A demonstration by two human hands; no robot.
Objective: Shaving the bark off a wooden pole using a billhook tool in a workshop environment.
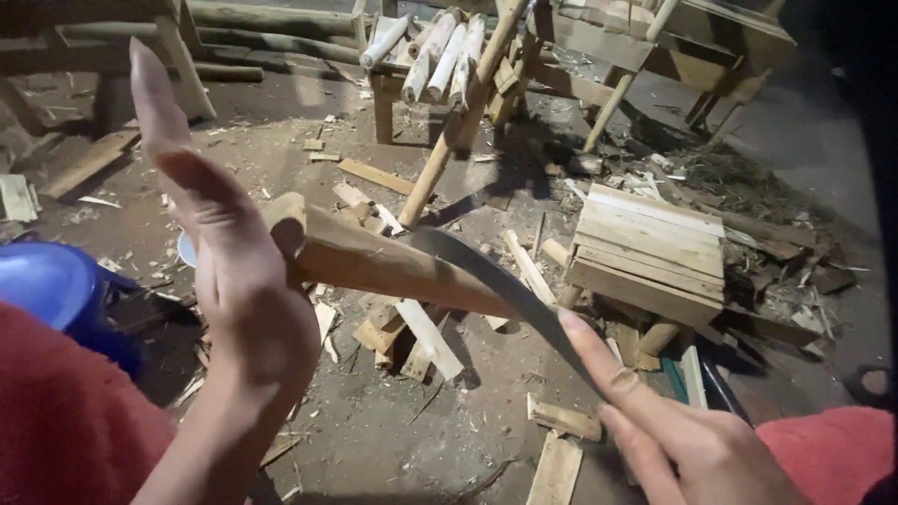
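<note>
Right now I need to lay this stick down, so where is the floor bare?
Bare dirt floor lies left of the leaning pole. Crowded: offcuts under the stick, scraps around the slatted stool.

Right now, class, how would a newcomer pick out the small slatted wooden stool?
Start at the dirt floor littered with offcuts. Look right of the curved dark blade the right hand touches. The pale slatted wooden stool stands there, the only neatly built square piece among loose scraps.

Red sleeves (65, 411) sit at seven and five o'clock, a blue tub (47, 281) at nine. The wooden stick (374, 262) is tan, the curved blade (505, 290) dark grey, the slatted stool (650, 252) pale wood.
</note>
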